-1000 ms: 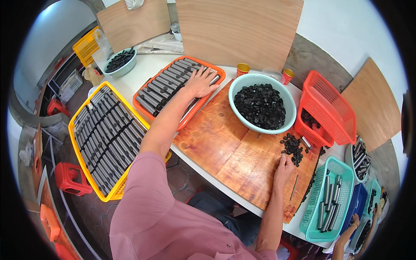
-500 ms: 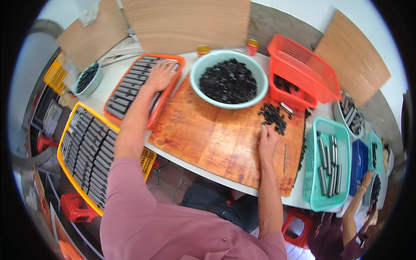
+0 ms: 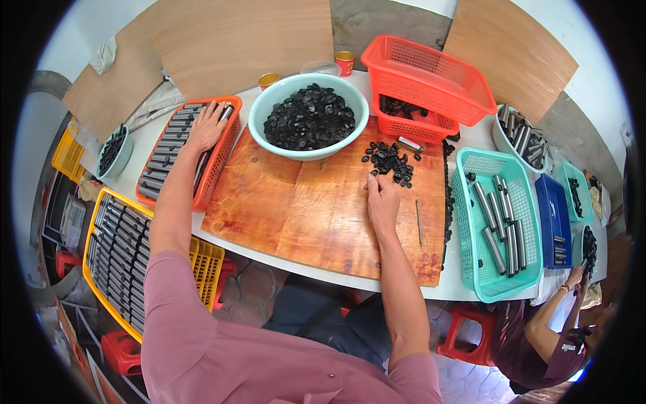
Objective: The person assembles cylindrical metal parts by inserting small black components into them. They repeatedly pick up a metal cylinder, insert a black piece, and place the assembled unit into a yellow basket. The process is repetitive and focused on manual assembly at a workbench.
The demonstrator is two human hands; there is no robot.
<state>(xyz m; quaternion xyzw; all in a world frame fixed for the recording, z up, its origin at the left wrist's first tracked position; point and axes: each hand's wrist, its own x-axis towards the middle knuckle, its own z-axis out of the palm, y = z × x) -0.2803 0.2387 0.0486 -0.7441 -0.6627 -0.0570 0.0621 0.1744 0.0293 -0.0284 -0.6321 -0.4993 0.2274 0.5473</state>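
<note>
My left hand (image 3: pixel 204 129) reaches to the far end of an orange basket (image 3: pixel 217 170), its fingers stretched out over rows of metal tubes (image 3: pixel 165 149) with dark ends. Beside its fingertips a shiny tube (image 3: pixel 227 112) shows. My right hand (image 3: pixel 383 200) rests on a stained wooden board (image 3: pixel 303 215), thumb and fingers pinched together; what they hold, if anything, is too small to make out. Just beyond it lies a loose pile of small black plastic caps (image 3: pixel 391 160), with a short metal tube (image 3: pixel 410 144) behind. A thin metal rod (image 3: pixel 418 222) lies right of my hand.
A pale green basin (image 3: pixel 259 135) heaped with black caps stands at the board's back. Red baskets (image 3: pixel 431 81) are stacked behind right. A green basket (image 3: pixel 471 269) holds tubes; a yellow crate (image 3: pixel 94 252) of tubes sits at left. A co-worker's hand (image 3: pixel 573 277) is at far right.
The whole view has shifted, so the table's things appear further left. My left hand stays over the orange basket and my right hand stays pinched by the caps.
</note>
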